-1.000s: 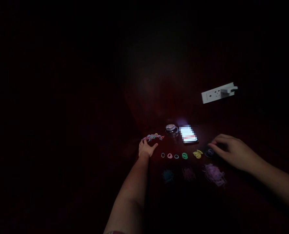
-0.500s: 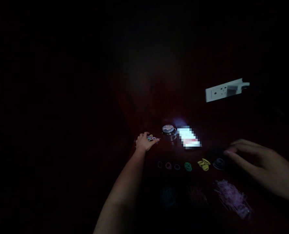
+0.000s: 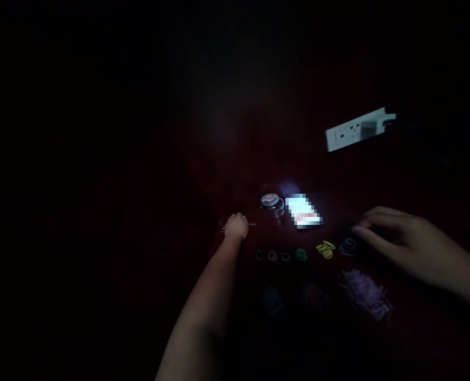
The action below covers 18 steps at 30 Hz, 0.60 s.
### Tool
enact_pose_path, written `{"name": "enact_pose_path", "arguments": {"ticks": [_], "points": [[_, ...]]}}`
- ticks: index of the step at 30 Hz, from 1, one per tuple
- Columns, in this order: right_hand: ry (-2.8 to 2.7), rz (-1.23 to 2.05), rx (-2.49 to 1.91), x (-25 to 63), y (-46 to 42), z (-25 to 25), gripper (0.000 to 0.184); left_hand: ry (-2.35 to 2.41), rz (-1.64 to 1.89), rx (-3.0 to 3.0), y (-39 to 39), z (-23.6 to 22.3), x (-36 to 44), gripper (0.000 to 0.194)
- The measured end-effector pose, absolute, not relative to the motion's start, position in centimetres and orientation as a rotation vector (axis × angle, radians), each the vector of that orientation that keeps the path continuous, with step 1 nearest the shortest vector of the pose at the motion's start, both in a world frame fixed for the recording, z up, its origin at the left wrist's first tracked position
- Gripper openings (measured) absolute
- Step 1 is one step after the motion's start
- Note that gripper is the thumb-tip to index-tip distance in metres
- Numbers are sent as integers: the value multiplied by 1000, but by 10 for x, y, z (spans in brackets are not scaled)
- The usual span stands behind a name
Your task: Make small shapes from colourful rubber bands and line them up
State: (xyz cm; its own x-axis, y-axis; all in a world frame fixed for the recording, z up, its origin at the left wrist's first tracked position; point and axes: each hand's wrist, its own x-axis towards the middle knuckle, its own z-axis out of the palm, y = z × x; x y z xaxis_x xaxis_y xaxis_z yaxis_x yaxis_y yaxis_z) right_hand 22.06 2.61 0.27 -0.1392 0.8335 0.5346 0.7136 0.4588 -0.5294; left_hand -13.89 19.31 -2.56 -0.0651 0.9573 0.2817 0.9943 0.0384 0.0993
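My left hand (image 3: pixel 237 226) lies closed over a pile of small coloured hair ties (image 3: pixel 224 226), mostly hidden beneath its fingers. My right hand (image 3: pixel 403 238) hovers at the right with curled fingers, its thumb and forefinger apart and nothing visible between them. Just left of its thumb are greyish-purple hair ties (image 3: pixel 348 246). Along the same row lie yellow hair ties (image 3: pixel 325 250), green ones (image 3: pixel 301 255), a bluish one (image 3: pixel 285 256), a pinkish one (image 3: pixel 273 256) and a dark one (image 3: pixel 259 255).
A lidded clear jar (image 3: pixel 272 205) stands beside a glowing phone (image 3: pixel 303 210). Behind is a white power strip (image 3: pixel 353 130) with a plug in it. Nearer me are lilac strands (image 3: pixel 366 293), reddish strands (image 3: pixel 314 294) and dark teal strands (image 3: pixel 273 299). The surroundings are very dark.
My left hand has gone from spread fingers beside the coloured hair ties to closed over them. The view has shifted, so the objects appear higher. My right hand keeps its curled pose.
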Motion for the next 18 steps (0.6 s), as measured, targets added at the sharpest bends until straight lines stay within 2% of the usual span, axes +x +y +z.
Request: {"name": "enact_pose_path", "arguments": {"ticks": [10,15,18], "points": [[-1973,162,-1240,215,28,-1,39,-1974,-357,-2305,118,-13,-164,27],[-1979,161,-1240,216,29,-1,42,-2043,-453,-2417,123,12,-187,41],[-1976,169,-1253,217,30,0,43,-2077,-372,-2407,137,25,-198,34]]}}
